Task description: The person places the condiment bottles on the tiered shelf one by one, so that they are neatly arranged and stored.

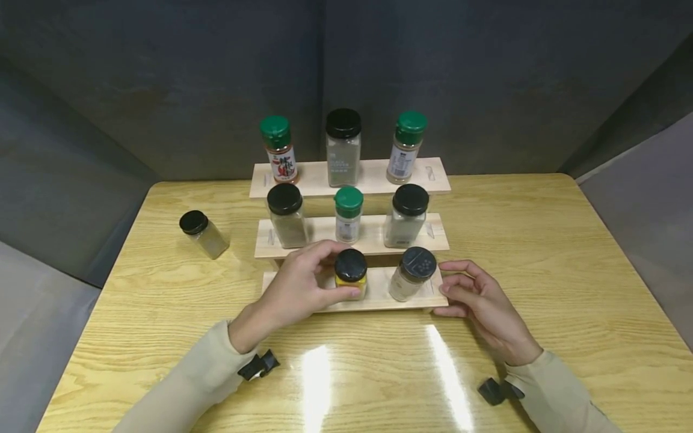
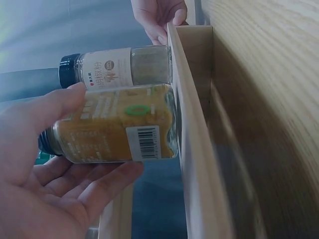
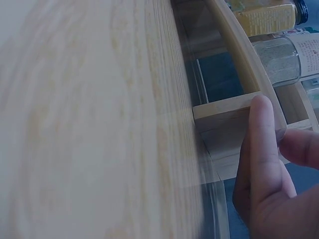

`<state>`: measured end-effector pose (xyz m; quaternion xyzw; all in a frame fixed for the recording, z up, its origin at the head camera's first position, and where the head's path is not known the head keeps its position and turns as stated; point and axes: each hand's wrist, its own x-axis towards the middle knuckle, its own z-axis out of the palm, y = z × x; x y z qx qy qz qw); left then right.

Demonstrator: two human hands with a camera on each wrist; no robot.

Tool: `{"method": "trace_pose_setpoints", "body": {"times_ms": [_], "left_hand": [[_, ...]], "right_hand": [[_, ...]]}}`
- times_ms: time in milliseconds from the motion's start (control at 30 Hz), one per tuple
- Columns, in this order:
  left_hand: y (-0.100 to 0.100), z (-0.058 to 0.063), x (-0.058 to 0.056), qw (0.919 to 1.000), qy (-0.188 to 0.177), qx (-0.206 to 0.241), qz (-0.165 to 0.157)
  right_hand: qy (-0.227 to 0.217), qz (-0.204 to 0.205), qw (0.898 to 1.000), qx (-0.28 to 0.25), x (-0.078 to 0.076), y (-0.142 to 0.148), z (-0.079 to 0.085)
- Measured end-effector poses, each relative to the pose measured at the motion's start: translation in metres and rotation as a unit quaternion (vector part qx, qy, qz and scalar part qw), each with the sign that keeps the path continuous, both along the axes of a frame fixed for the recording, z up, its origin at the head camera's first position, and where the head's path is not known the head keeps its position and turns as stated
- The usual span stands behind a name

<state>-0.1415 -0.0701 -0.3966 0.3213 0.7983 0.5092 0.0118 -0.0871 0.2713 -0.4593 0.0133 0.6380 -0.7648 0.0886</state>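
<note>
A three-tier wooden spice rack (image 1: pixel 378 288) stands on the table. On its lowest shelf, my left hand (image 1: pixel 295 281) grips a spice jar (image 1: pixel 351 267) with a black lid and yellow-brown contents, thumb on one side and fingers on the other. In the left wrist view, the base of this jar (image 2: pixel 114 124) is at the shelf board. Right of it stands a clear pepper shaker (image 1: pixel 412 273) with a dark lid. My right hand (image 1: pixel 487 310) pinches the right end of the lowest shelf; the right wrist view shows thumb and fingers at the board's corner (image 3: pixel 227 107).
Three jars stand on the middle shelf (image 1: pixel 325 225), the centre one green-capped (image 1: pixel 348 210). The top shelf (image 1: pixel 311 174) bears three more, including a tall black-lidded pepper jar (image 1: pixel 343 147). A lone black-lidded jar (image 1: pixel 204 234) is on the table at left. Dark fabric (image 1: pixel 216 90) hangs behind.
</note>
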Motion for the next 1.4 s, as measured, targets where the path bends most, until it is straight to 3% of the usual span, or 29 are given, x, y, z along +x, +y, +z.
{"method": "trace_pose_setpoints", "body": {"times_ms": [833, 1167, 1400], "left_hand": [[0.001, -0.002, 0.003, 0.9999, -0.009, -0.002, 0.005], [-0.003, 0.004, 0.008, 0.9996, 0.001, 0.025, 0.012], [-0.018, 0.012, 0.017, 0.9977, 0.014, 0.062, 0.024]], "right_hand": [[-0.003, 0.000, 1.000, -0.010, 0.001, 0.000, 0.000], [-0.006, -0.004, 1.000, -0.013, 0.001, 0.000, -0.001], [-0.009, -0.003, 1.000, -0.007, 0.001, 0.000, 0.000]]}}
